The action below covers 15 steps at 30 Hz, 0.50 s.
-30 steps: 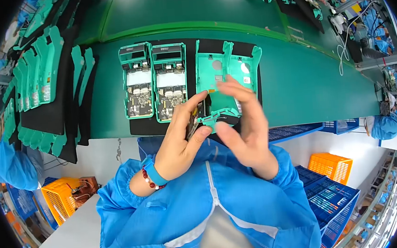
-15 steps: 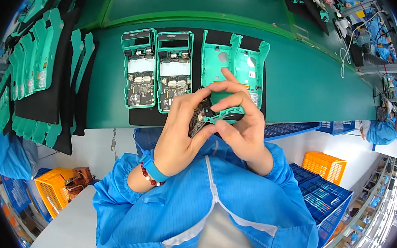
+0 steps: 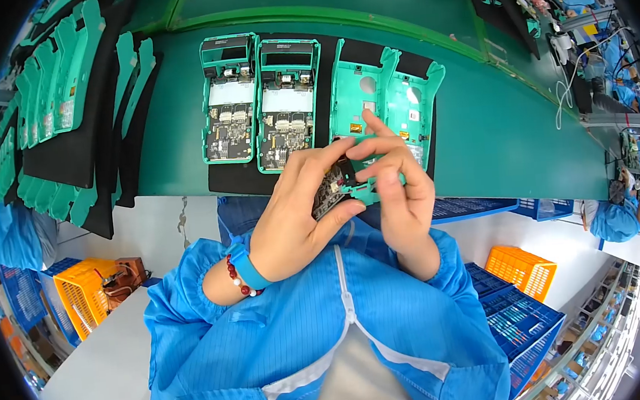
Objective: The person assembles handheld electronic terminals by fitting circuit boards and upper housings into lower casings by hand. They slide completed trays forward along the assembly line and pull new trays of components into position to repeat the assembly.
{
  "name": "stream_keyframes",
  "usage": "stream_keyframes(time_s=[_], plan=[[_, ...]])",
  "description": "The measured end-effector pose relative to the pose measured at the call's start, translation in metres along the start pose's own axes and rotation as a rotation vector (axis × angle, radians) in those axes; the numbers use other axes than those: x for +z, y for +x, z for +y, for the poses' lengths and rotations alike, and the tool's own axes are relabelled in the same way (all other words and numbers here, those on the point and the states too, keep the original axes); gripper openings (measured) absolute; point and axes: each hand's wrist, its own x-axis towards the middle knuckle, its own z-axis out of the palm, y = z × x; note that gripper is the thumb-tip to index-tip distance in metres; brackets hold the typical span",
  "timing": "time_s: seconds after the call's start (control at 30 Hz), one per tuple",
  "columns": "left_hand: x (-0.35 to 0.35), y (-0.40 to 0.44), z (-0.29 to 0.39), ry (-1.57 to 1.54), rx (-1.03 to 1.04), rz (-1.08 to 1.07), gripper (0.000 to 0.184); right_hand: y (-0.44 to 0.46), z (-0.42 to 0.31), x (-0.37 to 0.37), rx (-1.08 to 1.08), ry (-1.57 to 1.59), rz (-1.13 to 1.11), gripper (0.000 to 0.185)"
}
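My left hand [image 3: 291, 213] is closed around a device housing with a circuit board [image 3: 328, 192], its thumb along the near edge and fingers over the far side. The housing is tilted on its side in front of my chest; much of it is hidden by my fingers. My right hand [image 3: 404, 193] grips the green end of the same housing with bent fingers, one finger pointing up and away. Beyond my hands, two green housings fitted with boards [image 3: 230, 124] lie side by side on a black mat [image 3: 247, 182]. Right of them are two green shells [image 3: 356, 88].
Black trays with several green shells [image 3: 73, 76] stand at the left of the green table [image 3: 172, 136]. Orange crates [image 3: 521, 271] and blue crates [image 3: 521, 319] sit below. A white cable [image 3: 564, 102] hangs at right. Other people in blue [image 3: 613, 214] are at the sides.
My right thumb has lifted off the housing's near edge, and my right fingers have shifted on its green end. Both hands have moved slightly right with the view.
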Motion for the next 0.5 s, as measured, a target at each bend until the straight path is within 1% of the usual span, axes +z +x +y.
stream_keyframes(time_s=[0.1,0.2,0.23,0.33,0.37,0.47,0.5], plan=[[0.004,-0.005,-0.002,-0.298,-0.145,0.051,0.093,0.002,-0.01,0.001,0.018,0.046,0.02,0.017],[-0.001,-0.005,-0.002,-0.422,-0.161,0.052,0.105,-0.005,-0.002,-0.009,-0.096,-0.04,-0.042,0.019],[0.001,-0.005,-0.001,-0.44,-0.132,0.129,0.109,-0.005,0.003,-0.013,-0.133,-0.02,-0.046,0.021],[-0.014,-0.005,-0.007,0.079,0.07,0.133,0.111,-0.01,0.004,-0.018,-0.063,0.056,-0.077,0.022],[-0.018,-0.005,-0.003,0.214,0.128,0.166,0.105,-0.013,0.002,-0.015,0.01,0.143,-0.029,0.024],[-0.023,-0.009,-0.005,0.341,0.217,0.114,0.092,-0.028,0.017,-0.026,-0.044,0.014,-0.109,0.026],[-0.023,-0.01,-0.007,0.373,0.287,0.143,0.084,-0.028,0.014,-0.022,-0.078,0.001,-0.064,0.028]])
